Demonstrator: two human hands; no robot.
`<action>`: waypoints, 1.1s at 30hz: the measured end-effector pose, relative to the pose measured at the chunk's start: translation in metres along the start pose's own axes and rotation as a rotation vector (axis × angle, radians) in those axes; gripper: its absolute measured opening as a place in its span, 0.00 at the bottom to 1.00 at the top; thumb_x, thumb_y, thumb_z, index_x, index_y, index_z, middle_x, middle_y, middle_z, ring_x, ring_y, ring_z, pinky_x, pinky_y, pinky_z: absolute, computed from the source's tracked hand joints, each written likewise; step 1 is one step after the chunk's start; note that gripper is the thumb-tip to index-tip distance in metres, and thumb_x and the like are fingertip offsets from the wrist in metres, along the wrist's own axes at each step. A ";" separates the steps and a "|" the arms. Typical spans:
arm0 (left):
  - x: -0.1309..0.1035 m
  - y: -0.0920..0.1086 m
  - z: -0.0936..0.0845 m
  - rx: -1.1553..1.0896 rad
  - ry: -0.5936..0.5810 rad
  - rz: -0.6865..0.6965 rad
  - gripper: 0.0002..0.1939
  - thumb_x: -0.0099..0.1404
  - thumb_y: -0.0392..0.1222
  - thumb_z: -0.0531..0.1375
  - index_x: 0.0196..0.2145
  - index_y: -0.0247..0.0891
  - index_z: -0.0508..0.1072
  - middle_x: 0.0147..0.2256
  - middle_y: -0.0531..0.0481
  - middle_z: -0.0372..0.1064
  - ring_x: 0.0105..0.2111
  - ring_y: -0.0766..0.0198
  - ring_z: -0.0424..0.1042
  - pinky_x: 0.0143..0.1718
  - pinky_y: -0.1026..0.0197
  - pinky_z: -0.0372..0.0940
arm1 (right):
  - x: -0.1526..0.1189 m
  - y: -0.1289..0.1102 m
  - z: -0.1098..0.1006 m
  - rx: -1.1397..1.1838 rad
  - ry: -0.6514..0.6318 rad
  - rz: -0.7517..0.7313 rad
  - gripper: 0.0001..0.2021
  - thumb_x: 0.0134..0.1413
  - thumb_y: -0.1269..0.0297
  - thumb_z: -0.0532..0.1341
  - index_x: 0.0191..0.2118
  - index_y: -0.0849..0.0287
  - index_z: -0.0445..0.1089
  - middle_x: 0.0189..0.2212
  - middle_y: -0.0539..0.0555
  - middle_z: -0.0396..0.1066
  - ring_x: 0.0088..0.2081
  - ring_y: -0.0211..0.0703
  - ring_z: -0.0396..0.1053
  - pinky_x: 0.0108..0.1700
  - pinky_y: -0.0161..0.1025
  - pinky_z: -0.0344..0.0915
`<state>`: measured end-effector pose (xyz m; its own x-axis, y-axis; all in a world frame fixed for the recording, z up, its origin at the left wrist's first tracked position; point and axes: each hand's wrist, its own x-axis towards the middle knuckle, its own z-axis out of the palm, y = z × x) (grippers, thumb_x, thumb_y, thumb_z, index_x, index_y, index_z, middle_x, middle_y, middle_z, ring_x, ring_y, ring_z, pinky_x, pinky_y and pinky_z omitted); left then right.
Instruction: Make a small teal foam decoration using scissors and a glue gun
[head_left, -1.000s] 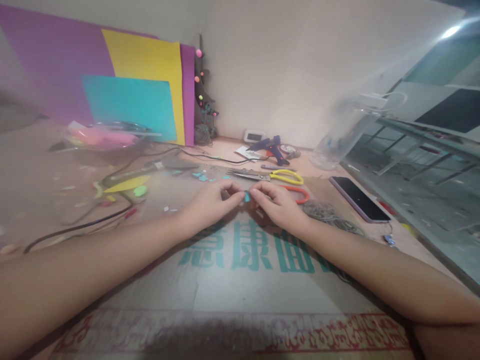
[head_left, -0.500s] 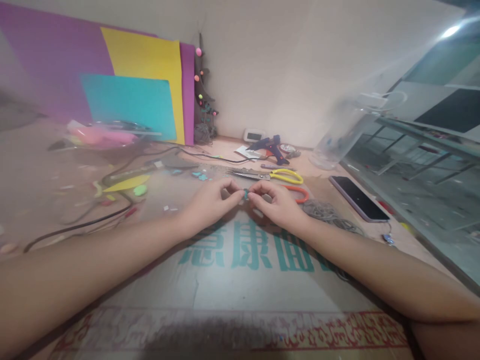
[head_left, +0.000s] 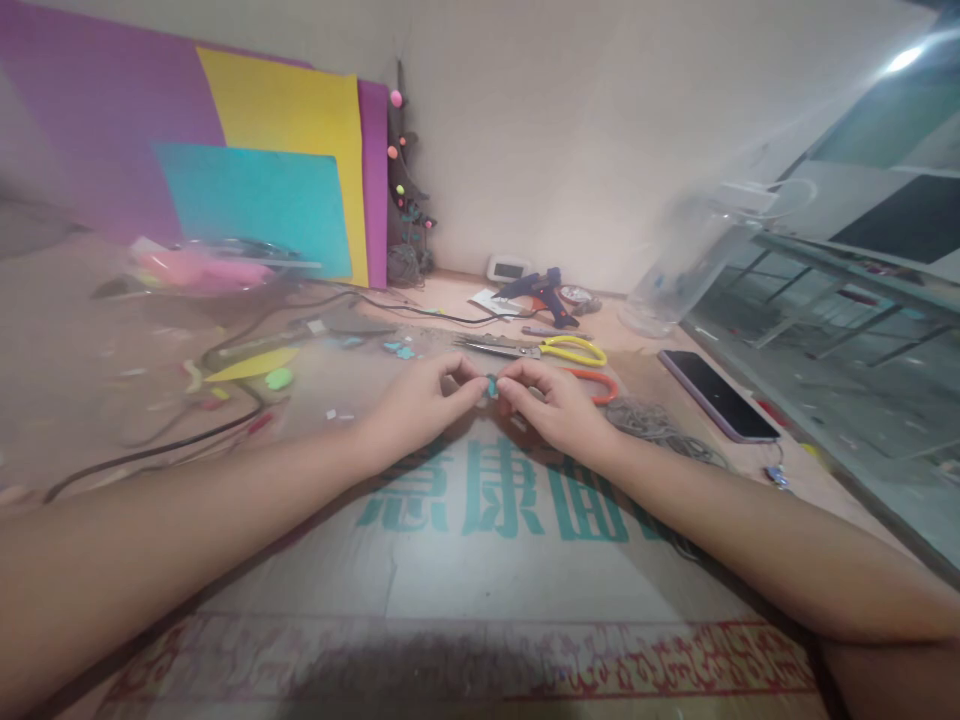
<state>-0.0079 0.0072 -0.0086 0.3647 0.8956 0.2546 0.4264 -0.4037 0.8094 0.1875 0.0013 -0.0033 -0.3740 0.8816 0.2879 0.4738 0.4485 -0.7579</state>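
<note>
A tiny teal piece sits between the fingertips of both hands, too small to make out in detail. My left hand is closed in a pinch at its left side. From the right, my right hand pinches at the same piece with thumb and forefinger. Both hands are above a printed sheet with large teal characters. Just beyond them lie yellow-handled scissors. An orange handle shows partly behind my right hand. Several small teal cut-outs lie past my left hand.
A glue gun rests near the wall, its dark cord running left. Grey cord lies beside my right wrist, and a phone is farther right. Coloured sheets lean at the back left. A clear plastic jug stands back right.
The hands keep nearly the same place and pinch. A little more of the teal piece shows between the fingertips, and the view has shifted very slightly.
</note>
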 end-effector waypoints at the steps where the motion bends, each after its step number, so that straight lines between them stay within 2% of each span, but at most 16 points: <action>1: 0.000 0.000 0.000 -0.009 0.002 -0.002 0.11 0.65 0.46 0.56 0.31 0.37 0.72 0.30 0.53 0.72 0.31 0.63 0.69 0.35 0.61 0.60 | 0.000 0.001 0.000 0.010 0.002 -0.008 0.11 0.63 0.60 0.55 0.31 0.58 0.67 0.24 0.49 0.69 0.26 0.36 0.66 0.31 0.34 0.62; 4: 0.000 0.000 0.000 -0.042 0.007 0.001 0.11 0.65 0.46 0.56 0.31 0.36 0.72 0.30 0.52 0.72 0.32 0.63 0.69 0.36 0.61 0.61 | 0.001 0.003 0.000 0.054 0.008 -0.006 0.11 0.64 0.59 0.54 0.33 0.58 0.68 0.25 0.49 0.70 0.28 0.37 0.67 0.32 0.34 0.63; 9: 0.001 0.001 -0.001 -0.044 0.019 0.018 0.11 0.65 0.46 0.56 0.31 0.37 0.73 0.31 0.52 0.72 0.33 0.62 0.69 0.37 0.61 0.61 | 0.002 0.001 0.002 0.030 0.021 0.013 0.06 0.59 0.63 0.58 0.33 0.59 0.67 0.25 0.48 0.69 0.27 0.36 0.66 0.31 0.34 0.63; 21: 0.003 0.001 0.002 -0.069 -0.021 -0.005 0.10 0.64 0.44 0.56 0.31 0.36 0.73 0.30 0.52 0.72 0.30 0.64 0.67 0.33 0.63 0.60 | 0.001 0.001 0.002 0.000 0.043 0.006 0.06 0.60 0.63 0.56 0.33 0.58 0.65 0.24 0.48 0.69 0.27 0.37 0.67 0.30 0.34 0.62; 28: 0.002 0.002 0.001 -0.023 -0.028 -0.011 0.11 0.64 0.46 0.56 0.30 0.36 0.72 0.28 0.52 0.70 0.30 0.63 0.67 0.33 0.62 0.59 | 0.000 -0.002 0.003 -0.033 0.051 0.001 0.06 0.60 0.62 0.57 0.33 0.58 0.66 0.25 0.48 0.70 0.27 0.36 0.67 0.30 0.34 0.62; 33: 0.002 0.000 0.003 -0.007 -0.079 -0.024 0.10 0.63 0.45 0.56 0.29 0.37 0.71 0.25 0.54 0.68 0.27 0.65 0.64 0.30 0.63 0.57 | -0.001 -0.003 0.001 -0.063 0.068 -0.031 0.06 0.60 0.63 0.57 0.34 0.58 0.67 0.25 0.49 0.70 0.28 0.37 0.67 0.32 0.35 0.63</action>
<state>-0.0053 0.0082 -0.0096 0.4183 0.8876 0.1930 0.4301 -0.3807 0.8186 0.1855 -0.0008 -0.0015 -0.3357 0.8741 0.3512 0.5127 0.4823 -0.7103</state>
